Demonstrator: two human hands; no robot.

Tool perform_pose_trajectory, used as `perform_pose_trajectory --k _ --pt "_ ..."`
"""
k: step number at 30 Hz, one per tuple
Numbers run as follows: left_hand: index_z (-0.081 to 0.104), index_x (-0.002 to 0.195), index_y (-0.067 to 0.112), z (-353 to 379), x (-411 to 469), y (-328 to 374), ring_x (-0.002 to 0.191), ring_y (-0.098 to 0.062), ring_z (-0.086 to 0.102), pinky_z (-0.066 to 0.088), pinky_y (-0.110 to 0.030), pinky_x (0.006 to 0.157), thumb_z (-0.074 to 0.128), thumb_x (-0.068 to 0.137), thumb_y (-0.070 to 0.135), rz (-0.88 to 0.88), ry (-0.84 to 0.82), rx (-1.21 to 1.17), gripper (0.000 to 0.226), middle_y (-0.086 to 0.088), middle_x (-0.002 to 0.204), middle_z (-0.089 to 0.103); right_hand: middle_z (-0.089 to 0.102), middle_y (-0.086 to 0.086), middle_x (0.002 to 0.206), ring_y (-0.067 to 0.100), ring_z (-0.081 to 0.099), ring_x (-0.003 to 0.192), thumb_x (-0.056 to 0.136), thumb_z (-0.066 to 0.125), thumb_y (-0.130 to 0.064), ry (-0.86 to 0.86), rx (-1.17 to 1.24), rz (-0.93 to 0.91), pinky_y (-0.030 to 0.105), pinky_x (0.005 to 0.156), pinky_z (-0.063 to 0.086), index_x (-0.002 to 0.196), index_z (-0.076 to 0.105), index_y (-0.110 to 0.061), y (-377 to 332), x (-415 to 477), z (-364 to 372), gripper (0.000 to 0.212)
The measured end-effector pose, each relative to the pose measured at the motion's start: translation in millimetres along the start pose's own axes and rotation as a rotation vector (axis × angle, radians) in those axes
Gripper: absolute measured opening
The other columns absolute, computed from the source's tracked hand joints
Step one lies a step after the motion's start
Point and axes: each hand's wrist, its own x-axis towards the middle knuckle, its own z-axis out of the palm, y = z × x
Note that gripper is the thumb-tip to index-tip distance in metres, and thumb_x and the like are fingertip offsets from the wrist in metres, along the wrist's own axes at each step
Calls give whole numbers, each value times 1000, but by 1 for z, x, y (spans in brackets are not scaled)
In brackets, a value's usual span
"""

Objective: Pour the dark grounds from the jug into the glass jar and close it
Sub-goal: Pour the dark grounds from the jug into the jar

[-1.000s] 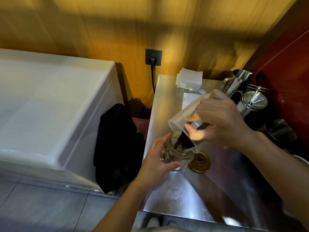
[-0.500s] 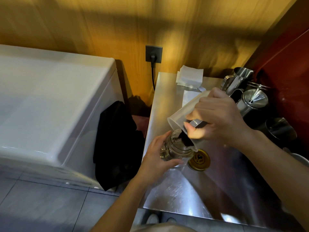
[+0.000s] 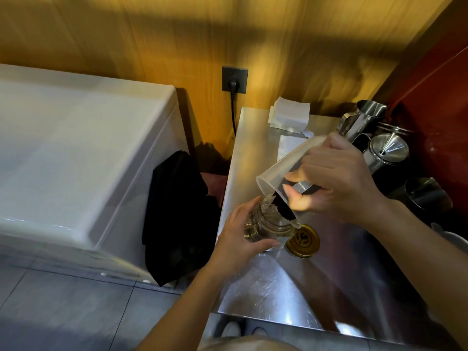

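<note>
- Right hand [image 3: 336, 183] grips translucent plastic jug [image 3: 281, 171], tipped steeply down-left, mouth over glass jar [image 3: 268, 221].
- Dark grounds [image 3: 283, 206] piled at jug's lower lip, spilling into jar mouth; jug rim touching or just above jar rim, can't tell.
- Left hand [image 3: 240, 239] wraps jar from the left, jar on steel counter [image 3: 266, 295].
- Gold lid [image 3: 303, 240] flat on counter, just right of jar, off the jar.
- White paper stack [image 3: 288, 115] at counter's far end.
- Steel pitchers [image 3: 364, 120] and lidded steel pot [image 3: 387, 150] far right.
- Black cloth [image 3: 177, 219] hangs between counter and white appliance [image 3: 76, 158].
- Wall socket [image 3: 234, 79] with black plug.
</note>
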Motion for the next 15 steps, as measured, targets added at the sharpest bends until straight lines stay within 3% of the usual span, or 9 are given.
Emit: perform_pose_trajectory --k 15 --pt "27 125 67 1 1 -3 122 2 41 38 -25 103 76 60 59 5 6 -6 82 36 123 38 53 9 45 23 46 40 73 69 -13 35 13 2 27 61 23 51 60 0 2 -2 0 27"
